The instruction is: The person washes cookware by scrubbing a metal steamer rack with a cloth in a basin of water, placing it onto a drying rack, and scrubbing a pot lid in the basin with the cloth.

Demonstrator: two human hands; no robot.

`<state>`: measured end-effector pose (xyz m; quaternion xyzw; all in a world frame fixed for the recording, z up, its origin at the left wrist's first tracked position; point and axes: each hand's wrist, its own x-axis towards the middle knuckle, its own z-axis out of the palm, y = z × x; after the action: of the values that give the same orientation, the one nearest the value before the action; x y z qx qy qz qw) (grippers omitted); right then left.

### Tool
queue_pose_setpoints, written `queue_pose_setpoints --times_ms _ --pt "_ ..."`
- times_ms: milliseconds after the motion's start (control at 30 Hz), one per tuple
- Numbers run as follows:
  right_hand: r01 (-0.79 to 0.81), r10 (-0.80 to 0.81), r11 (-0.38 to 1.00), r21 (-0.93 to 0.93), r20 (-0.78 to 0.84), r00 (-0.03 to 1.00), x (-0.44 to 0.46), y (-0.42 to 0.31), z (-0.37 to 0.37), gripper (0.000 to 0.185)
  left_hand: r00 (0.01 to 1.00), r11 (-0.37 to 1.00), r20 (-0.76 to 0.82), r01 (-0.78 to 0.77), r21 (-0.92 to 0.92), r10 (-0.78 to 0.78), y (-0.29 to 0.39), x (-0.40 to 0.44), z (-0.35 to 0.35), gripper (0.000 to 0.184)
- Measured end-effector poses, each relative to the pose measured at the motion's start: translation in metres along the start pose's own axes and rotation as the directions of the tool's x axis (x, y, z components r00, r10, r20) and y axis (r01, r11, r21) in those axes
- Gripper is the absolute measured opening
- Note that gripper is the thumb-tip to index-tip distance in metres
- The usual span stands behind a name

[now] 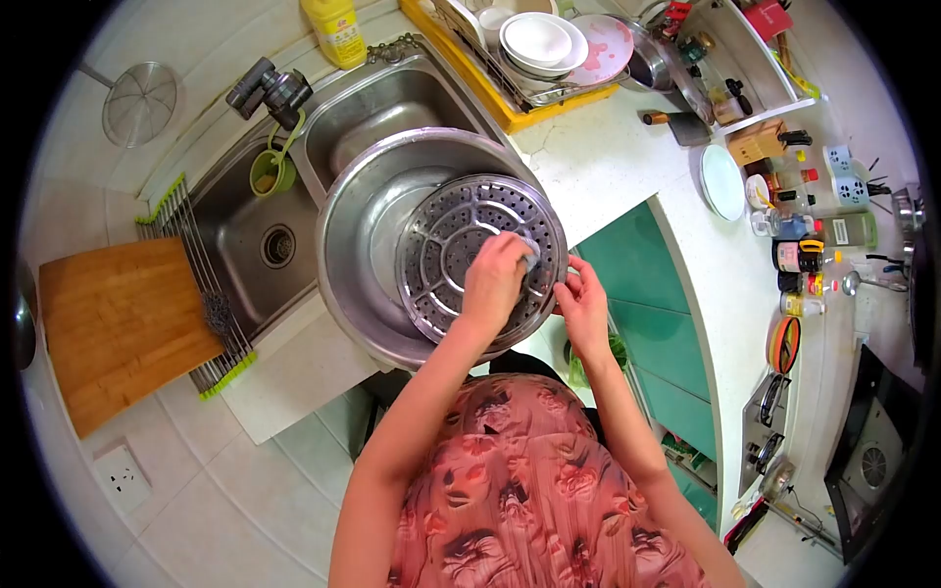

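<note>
reference landmark: the metal basin (361, 218). the perforated tray (457, 260) sits inside the basin, toward its right side, with its right edge extending over the basin rim.

left hand (493, 281): positioned above the tray, within the basin outline. the forearm reaches in from below the basin; the back of the hand faces up, the knuckles are bent, and the fingers point away from the body. grip: fingers closed on a small pale pad (531, 254), which is held against the tray.

right hand (585, 302): positioned just beyond the basin's right edge. the forearm rises steeply; the fingers are curled and the thumb is directed toward the tray rim. grip: thumb and fingertips at the rim; whether they are clamped on it cannot be told.

surroundings: the sink (377, 108) lies beyond and left of the basin; the wooden board (127, 328) is left of the basin.
</note>
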<state>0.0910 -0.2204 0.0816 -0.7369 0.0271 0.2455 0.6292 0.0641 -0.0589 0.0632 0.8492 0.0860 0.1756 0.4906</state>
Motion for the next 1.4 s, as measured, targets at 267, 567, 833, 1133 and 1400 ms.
queue_pose_setpoints --times_ms 267,567,833,1133,1400 --pt "0.009 -0.009 1.0 0.013 -0.023 1.0 -0.002 0.001 0.0 0.04 0.99 0.889 -0.082 0.14 0.436 -0.116 -0.092 0.023 -0.062 0.015" --pt "0.101 -0.106 0.988 -0.114 -0.032 0.994 0.004 0.016 -0.008 0.042 0.941 0.856 -0.135 0.338 0.391 -0.31 -0.117 0.019 -0.077 0.023" --pt "0.088 -0.114 0.961 -0.26 -0.086 0.99 -0.006 -0.003 0.0 0.042 0.999 0.982 -0.008 0.042 0.183 -0.041 -0.04 0.033 -0.006 0.022" --pt "0.162 -0.195 0.953 -0.257 -0.107 0.975 -0.014 -0.007 0.012 0.04 0.999 0.996 -0.043 -0.025 0.08 0.028 -0.012 0.053 -0.022 0.025" --pt "0.078 -0.118 0.938 -0.337 -0.1 0.988 -0.025 -0.021 0.014 0.042 0.988 0.957 -0.041 -0.131 0.259 0.147 -0.057 0.08 -0.023 0.022"
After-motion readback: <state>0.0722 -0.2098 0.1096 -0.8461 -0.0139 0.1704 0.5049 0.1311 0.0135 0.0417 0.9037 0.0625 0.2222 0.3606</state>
